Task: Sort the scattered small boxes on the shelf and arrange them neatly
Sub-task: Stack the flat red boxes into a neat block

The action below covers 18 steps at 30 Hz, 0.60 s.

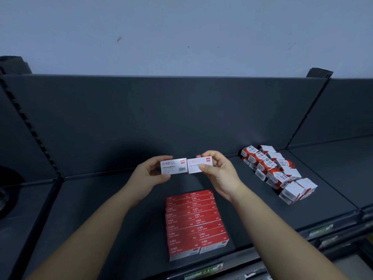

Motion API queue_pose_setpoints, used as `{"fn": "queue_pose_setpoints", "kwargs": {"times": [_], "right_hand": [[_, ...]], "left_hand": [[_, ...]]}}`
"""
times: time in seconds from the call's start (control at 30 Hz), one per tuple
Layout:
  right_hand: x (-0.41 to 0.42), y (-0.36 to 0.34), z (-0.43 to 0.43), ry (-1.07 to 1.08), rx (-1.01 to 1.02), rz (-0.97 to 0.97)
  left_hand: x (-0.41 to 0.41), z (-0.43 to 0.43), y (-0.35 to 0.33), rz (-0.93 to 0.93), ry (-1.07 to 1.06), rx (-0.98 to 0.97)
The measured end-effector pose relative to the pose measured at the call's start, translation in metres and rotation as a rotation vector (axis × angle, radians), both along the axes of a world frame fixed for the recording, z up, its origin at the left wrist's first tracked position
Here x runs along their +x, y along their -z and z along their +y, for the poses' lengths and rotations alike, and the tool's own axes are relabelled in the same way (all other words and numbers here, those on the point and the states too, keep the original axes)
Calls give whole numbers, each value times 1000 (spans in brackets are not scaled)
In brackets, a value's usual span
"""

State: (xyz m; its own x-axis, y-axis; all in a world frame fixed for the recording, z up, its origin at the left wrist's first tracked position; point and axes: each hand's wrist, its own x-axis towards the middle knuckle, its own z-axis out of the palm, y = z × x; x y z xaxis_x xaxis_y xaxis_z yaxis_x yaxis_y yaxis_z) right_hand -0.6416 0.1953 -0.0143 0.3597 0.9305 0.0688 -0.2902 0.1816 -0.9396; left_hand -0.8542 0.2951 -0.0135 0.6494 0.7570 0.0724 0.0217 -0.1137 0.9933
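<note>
My left hand [149, 172] pinches a small white staple box [173, 166] by its left end, held up above the dark shelf [101, 209]. My right hand [218, 170] pinches a second white staple box [198, 164] from its right end. The two boxes are side by side, end to end, faces toward me. Below them on the shelf, two neat columns of red staple boxes [195, 223] lie flat, running from the front edge back.
A loose pile of red-and-white small boxes [276, 172] lies at the right of the shelf, near an upright divider [306, 118]. The shelf back panel [161, 118] rises behind. Price-tag strips [203, 271] run along the front edge.
</note>
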Motion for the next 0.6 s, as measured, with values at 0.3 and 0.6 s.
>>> {"fn": "queue_pose_setpoints", "kwargs": {"times": [0.3, 0.6], "right_hand": [[12, 12, -12, 2, -211, -379], [20, 39, -15, -29, -378, -390]], "left_hand": [[0, 3, 29, 101, -4, 61], [6, -5, 65, 155, -45, -37]]}}
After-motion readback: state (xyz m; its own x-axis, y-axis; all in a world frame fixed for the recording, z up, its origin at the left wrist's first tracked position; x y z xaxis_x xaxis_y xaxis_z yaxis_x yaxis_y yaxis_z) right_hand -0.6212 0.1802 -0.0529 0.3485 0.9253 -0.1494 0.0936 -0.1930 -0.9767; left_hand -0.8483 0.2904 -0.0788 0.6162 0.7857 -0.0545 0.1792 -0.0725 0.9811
